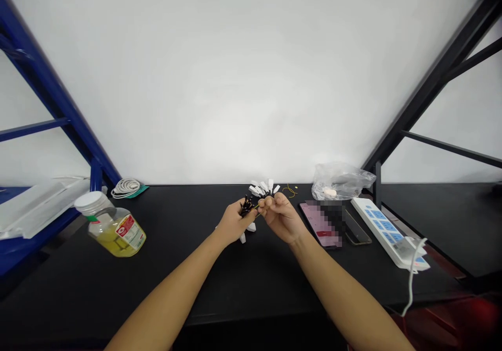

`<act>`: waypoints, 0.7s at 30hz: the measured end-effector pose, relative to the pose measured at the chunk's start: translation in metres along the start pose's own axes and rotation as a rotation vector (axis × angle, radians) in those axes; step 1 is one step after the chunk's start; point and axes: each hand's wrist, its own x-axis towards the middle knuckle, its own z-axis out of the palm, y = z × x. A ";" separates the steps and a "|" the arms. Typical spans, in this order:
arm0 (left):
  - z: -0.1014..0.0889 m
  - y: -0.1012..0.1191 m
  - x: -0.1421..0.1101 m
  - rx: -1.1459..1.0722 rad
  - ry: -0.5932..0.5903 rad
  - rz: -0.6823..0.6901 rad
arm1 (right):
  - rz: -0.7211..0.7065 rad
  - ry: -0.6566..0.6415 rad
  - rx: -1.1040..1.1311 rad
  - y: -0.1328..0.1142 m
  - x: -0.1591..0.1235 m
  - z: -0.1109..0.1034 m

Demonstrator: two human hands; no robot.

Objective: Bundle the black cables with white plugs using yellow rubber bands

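My left hand (236,222) is closed around a bundle of thin black cords (246,206), their dark ends sticking up above the thumb. White flat tips (266,186) fan out behind the fingers of my right hand (281,216), and more white pieces (250,228) hang below my left hand. Between the two hands stretches a thin yellow band (257,211), pinched in my right fingertips. My fingers hide the middle of the bundle. On the black table (243,288) beyond my right hand lie loose yellow bands (290,190).
A jar with yellow contents (113,228) and a coiled white cable (126,188) are on the left. To the right are a pink-screened phone (319,223), a second dark phone (356,228), a white power strip (388,233) and a clear plastic bag (343,179). Metal frames flank the table.
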 end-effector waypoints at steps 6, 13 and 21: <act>0.008 0.001 -0.006 0.106 -0.127 0.015 | -0.137 0.132 -0.161 0.006 0.004 0.000; 0.004 0.008 -0.006 0.110 -0.150 0.011 | -0.300 0.025 -0.310 0.011 -0.004 0.009; 0.014 0.000 -0.004 -0.013 0.009 -0.101 | -0.500 -0.382 -1.129 -0.024 -0.010 0.039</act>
